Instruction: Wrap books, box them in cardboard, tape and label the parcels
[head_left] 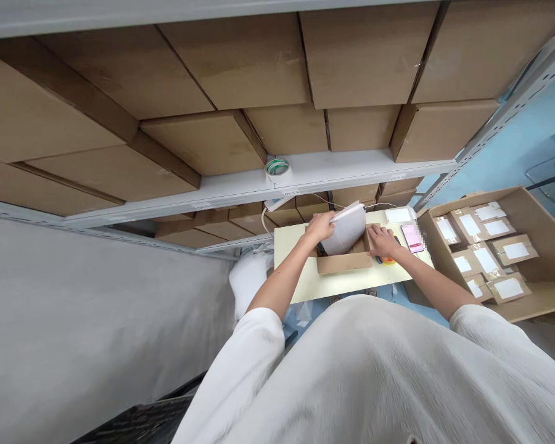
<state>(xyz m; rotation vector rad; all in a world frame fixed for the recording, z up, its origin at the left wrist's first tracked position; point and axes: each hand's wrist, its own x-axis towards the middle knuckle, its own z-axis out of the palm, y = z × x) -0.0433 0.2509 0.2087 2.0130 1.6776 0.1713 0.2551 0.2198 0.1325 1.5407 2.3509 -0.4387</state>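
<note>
My left hand is closed on the upper left edge of a white, soft-looking packet. That packet stands tilted inside an open cardboard box on a pale yellow tabletop. My right hand grips the box's right side, fingers over its edge. Just below the right hand lies a small yellow-and-dark object, partly covered, its kind unclear. A phone with a lit pink screen rests to the right. Behind it sits a white label-like pad. Most of the box's inside is hidden by the packet.
Metal shelving filled with cardboard boxes rises in front, a tape roll on its ledge. At right stands a large carton with several small labelled boxes. A white bag is left of the table.
</note>
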